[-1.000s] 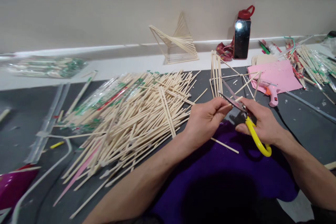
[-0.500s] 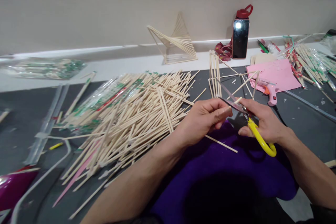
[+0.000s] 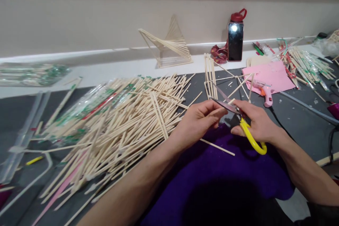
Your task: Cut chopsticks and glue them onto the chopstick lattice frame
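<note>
My right hand (image 3: pixel 258 123) grips yellow-handled scissors (image 3: pixel 253 139), blades apart and pointing up to the left. Between the blades is a short pale piece of wooden chopstick (image 3: pixel 231 102). My left hand (image 3: pixel 201 117) is closed in a pinch beside the blades, apparently on the same chopstick; the fingers hide most of it. Under my left wrist a loose chopstick (image 3: pixel 218 147) juts out over the purple cloth (image 3: pixel 212 176). Just beyond the scissors stands a small frame of joined chopsticks (image 3: pixel 211 74).
Left of my hands lies a big heap of chopsticks (image 3: pixel 132 123), with wrapped ones behind. A twisted chopstick model (image 3: pixel 172 47) stands by the wall. A phone (image 3: pixel 235 42) leans on a red-capped bottle (image 3: pixel 237 16). At right, a pink glue gun (image 3: pixel 267 97) rests by pink sheets (image 3: pixel 278 74).
The view has swung slightly right, so everything sits further left in the picture. My hands, the scissors and the chopstick keep nearly the same pose.
</note>
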`<move>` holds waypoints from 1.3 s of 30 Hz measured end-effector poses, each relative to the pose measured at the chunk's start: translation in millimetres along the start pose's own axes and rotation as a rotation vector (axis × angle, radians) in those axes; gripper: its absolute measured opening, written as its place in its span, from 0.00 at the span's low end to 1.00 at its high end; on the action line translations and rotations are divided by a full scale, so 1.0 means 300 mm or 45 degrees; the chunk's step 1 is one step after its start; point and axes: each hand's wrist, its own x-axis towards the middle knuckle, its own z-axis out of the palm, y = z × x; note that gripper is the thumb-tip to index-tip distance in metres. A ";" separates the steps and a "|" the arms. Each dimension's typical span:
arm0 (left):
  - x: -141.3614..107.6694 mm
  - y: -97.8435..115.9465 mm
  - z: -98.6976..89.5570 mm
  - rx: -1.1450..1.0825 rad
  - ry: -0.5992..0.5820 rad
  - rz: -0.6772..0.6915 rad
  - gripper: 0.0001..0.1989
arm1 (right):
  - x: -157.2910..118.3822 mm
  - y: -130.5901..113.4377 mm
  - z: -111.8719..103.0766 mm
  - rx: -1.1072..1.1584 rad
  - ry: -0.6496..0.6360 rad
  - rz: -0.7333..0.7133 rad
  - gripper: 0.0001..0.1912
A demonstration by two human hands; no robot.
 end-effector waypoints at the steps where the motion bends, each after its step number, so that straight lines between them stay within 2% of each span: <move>1: -0.001 -0.001 0.000 0.033 0.018 0.043 0.11 | 0.002 -0.005 0.000 -0.016 0.002 0.008 0.34; 5: -0.008 -0.001 0.005 0.083 0.062 0.194 0.10 | 0.011 -0.044 -0.025 -0.098 0.000 0.034 0.37; 8: -0.015 0.009 0.001 0.017 0.068 0.190 0.09 | 0.013 -0.075 -0.054 -0.107 -0.001 0.065 0.37; 10: -0.019 0.023 -0.015 -0.061 0.140 0.173 0.09 | 0.001 -0.086 -0.072 -0.057 -0.042 0.119 0.37; 14: -0.025 0.058 -0.066 -0.270 0.412 0.282 0.10 | -0.080 -0.077 -0.118 0.105 -0.169 0.367 0.38; 17: -0.029 0.068 -0.075 -0.258 0.372 0.280 0.10 | -0.176 -0.057 -0.186 0.030 -0.133 0.570 0.35; 19: -0.030 0.063 -0.063 -0.179 0.309 0.235 0.10 | -0.232 -0.034 -0.251 -0.078 -0.052 0.698 0.35; 21: -0.028 0.051 -0.049 -0.105 0.251 0.197 0.11 | -0.265 0.006 -0.324 -0.220 0.053 0.850 0.35; 24: -0.023 0.033 -0.033 -0.042 0.190 0.160 0.10 | -0.270 0.102 -0.425 -0.651 0.224 1.006 0.34; 26: -0.021 0.026 -0.026 0.017 0.175 0.140 0.10 | -0.251 0.182 -0.477 -0.943 0.234 1.080 0.30; 28: -0.023 0.023 -0.019 0.087 0.163 0.125 0.10 | -0.223 0.260 -0.515 -1.225 0.095 1.110 0.29; 30: -0.024 0.023 -0.012 0.147 0.156 0.113 0.11 | -0.192 0.329 -0.540 -1.317 -0.088 1.140 0.31; 34: -0.015 0.012 -0.007 0.206 0.116 0.111 0.11 | -0.127 0.434 -0.562 -1.272 -0.193 1.114 0.31; 36: -0.007 0.004 -0.007 0.216 0.093 0.102 0.12 | -0.099 0.474 -0.567 -1.239 -0.217 1.094 0.31; 39: 0.004 -0.004 -0.002 0.264 0.073 0.101 0.13 | -0.074 0.519 -0.576 -1.215 -0.337 1.062 0.30</move>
